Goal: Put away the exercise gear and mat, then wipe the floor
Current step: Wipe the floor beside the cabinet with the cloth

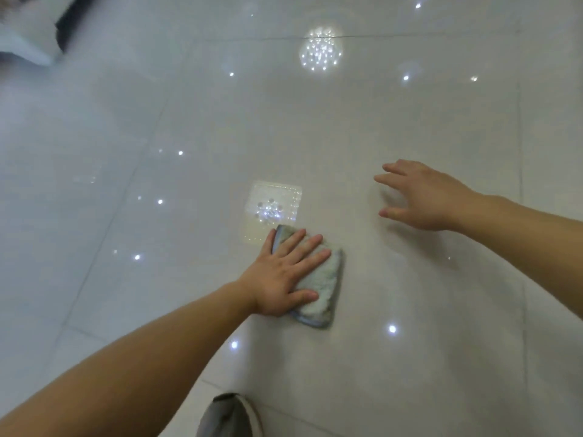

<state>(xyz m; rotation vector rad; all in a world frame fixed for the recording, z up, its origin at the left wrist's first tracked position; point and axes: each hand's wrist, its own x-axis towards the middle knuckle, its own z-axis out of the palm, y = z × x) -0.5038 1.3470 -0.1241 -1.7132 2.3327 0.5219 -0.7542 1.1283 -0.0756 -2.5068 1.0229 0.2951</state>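
A folded pale green cloth with a grey-blue edge lies flat on the glossy white tiled floor in the middle of the view. My left hand presses down on it with its fingers straight and spread. My right hand is to the right and a little farther away, just above or on the bare tile, fingers spread and holding nothing. No exercise gear or mat shows.
A blurred dark-and-white piece of furniture or fabric sits at the top left corner. A grey shoe shows at the bottom edge. Ceiling lights reflect as bright spots across the tiles.
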